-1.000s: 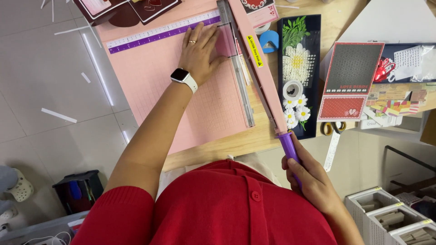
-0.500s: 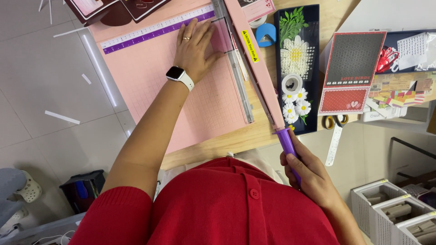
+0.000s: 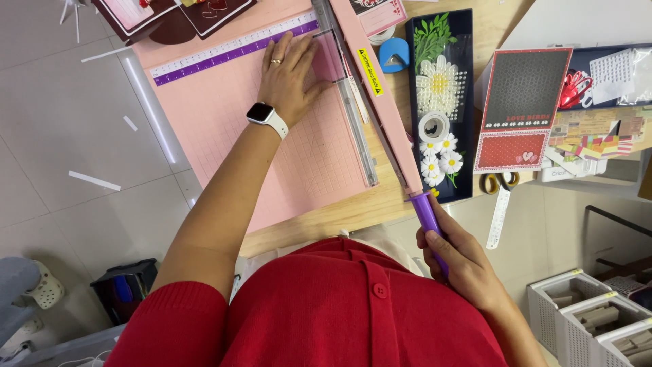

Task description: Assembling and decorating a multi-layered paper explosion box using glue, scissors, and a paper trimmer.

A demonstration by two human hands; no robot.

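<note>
Pink paper trimmer [image 3: 272, 149]: left hand [image 3: 293, 75] flat, fingers spread, pinning a pink sheet [image 3: 331, 60] to it, right hand [image 3: 462, 261] fisted around the purple blade handle [image 3: 429, 221].

The left hand [image 3: 291, 76] presses flat on a pink paper trimmer [image 3: 272, 136], fingertips [image 3: 319, 62] touching its rail. The right hand [image 3: 462, 261] grips the purple handle [image 3: 428, 216], fingers wrapped around it.

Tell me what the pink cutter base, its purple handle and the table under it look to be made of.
The pink gridded paper-cutter base looks like matte plastic or coated board; its flat, even colour leaves that open. The purple cylindrical handle, gripped by the right hand, looks like smooth moulded plastic with a slight sheen. The light brown table shows grain, so wood or wood-look laminate.
</note>
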